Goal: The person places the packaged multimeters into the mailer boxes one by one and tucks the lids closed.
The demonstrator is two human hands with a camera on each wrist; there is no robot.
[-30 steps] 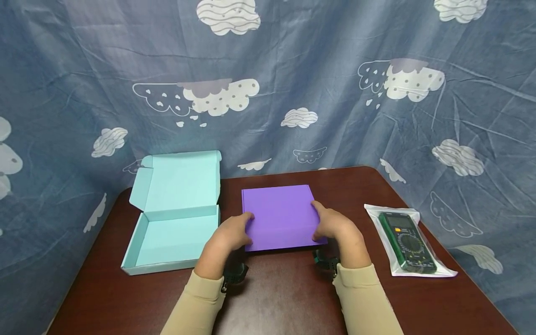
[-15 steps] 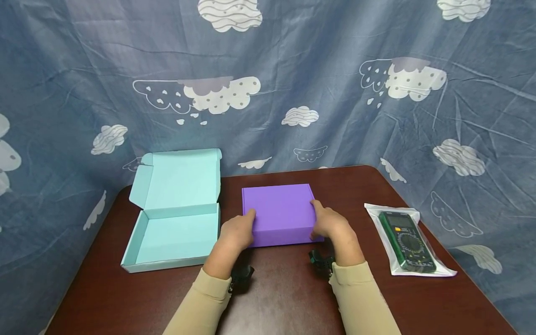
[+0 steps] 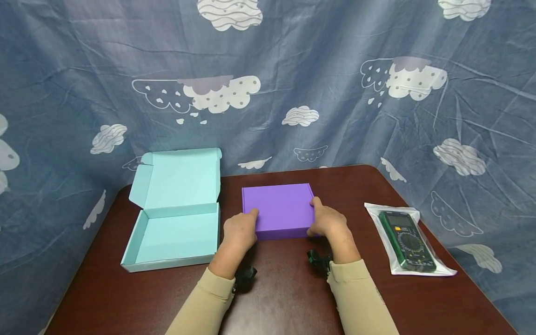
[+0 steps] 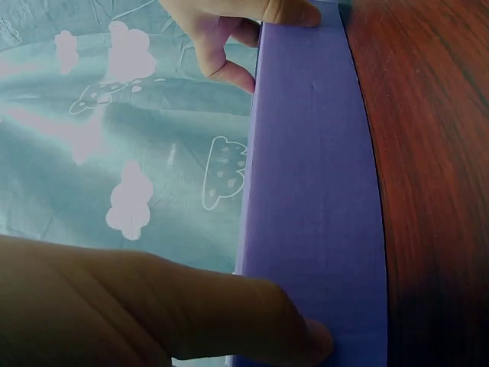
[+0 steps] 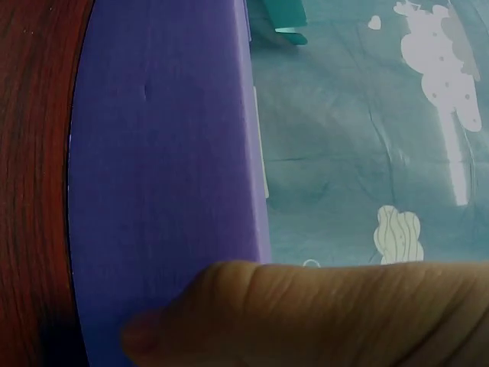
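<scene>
A purple cardboard box (image 3: pixel 278 204) lies with its lid down in the middle of the dark wooden table. At its left front corner, my left hand (image 3: pixel 240 230) grips the box, and the left wrist view shows the thumb (image 4: pixel 283 325) pressed on the front panel (image 4: pixel 317 176). My right hand (image 3: pixel 328 221) holds the opposite front corner. Its thumb (image 5: pixel 191 321) lies on the same panel, while a forefinger reaches along the right edge of the lid. Most of the left hand's other fingers are hidden behind the hand in the head view.
Left of the purple box stands a light-blue box (image 3: pixel 177 237), its lid raised and its inside bare. A green multimeter (image 3: pixel 408 242) in a clear plastic bag lies on the right side of the table (image 3: pixel 284 298). A blue cloud-print curtain (image 3: pixel 268 139) hangs behind.
The purple box's front panel slanted out toward me earlier and now stands nearly upright. Both hands have moved slightly inward with the thumbs on it; the light-blue box and multimeter stay put.
</scene>
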